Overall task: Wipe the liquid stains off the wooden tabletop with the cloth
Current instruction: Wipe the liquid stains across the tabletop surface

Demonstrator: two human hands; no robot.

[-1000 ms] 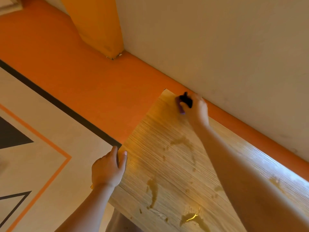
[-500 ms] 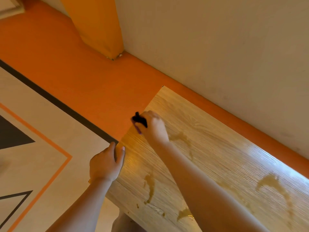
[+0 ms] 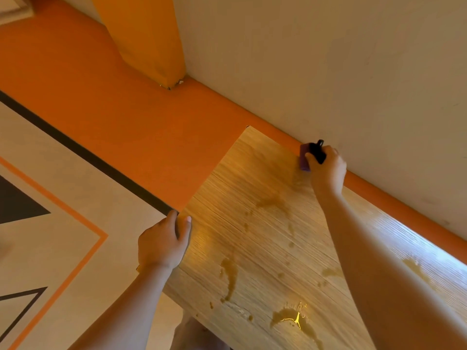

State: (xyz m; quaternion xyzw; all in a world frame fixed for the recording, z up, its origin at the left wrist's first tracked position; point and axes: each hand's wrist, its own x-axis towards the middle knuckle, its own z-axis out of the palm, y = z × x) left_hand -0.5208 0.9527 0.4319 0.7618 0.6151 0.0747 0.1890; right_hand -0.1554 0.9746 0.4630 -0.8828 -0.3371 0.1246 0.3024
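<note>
A light wooden tabletop (image 3: pixel 252 188) runs from the lower middle toward the wall. Brownish liquid stains (image 3: pixel 230 276) streak it near the front, with a glossy puddle (image 3: pixel 290 317) lower down and fainter smears in the middle. My right hand (image 3: pixel 327 169) reaches to the table's far edge by the wall and grips a small dark purple cloth (image 3: pixel 304 157) pressed on the wood. My left hand (image 3: pixel 164 242) grips the table's left edge, thumb on top.
A cream wall (image 3: pixel 328 59) stands right behind the table, with an orange baseboard strip (image 3: pixel 404 205). An orange pillar (image 3: pixel 151 39) rises at the back. Left of the table lies orange floor (image 3: pixel 113 109) and a cream mat with black and orange lines (image 3: pixel 50 223).
My right hand swept the cloth from the far edge to the table's left edge, then back across to the far edge by the wall. My left hand stayed on the left edge.
</note>
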